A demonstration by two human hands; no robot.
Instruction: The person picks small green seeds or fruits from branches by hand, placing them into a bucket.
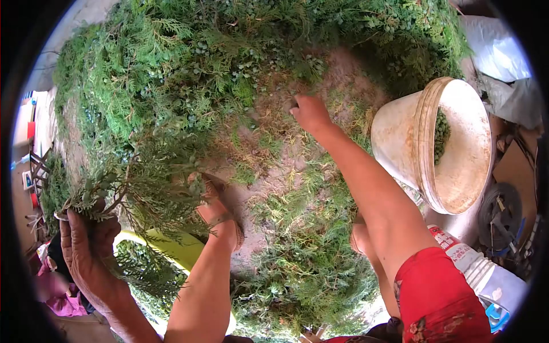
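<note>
My left hand (91,251) is closed around a leafy conifer branch (154,171). Small green cones (100,186) cluster on the branch just above my fingers. My right hand (311,114) is reached forward over the littered ground, its fingers curled together. What they hold, if anything, I cannot make out. Right of that hand, a stained white bucket (397,134) lies tilted, with green cones (441,137) inside.
A large heap of conifer branches (166,68) fills the far side. Loose sprigs (303,251) cover the ground between my sandalled feet. A yellow-green basin (177,248) stands at left; white buckets (463,251) and a wheel (500,214) are at right.
</note>
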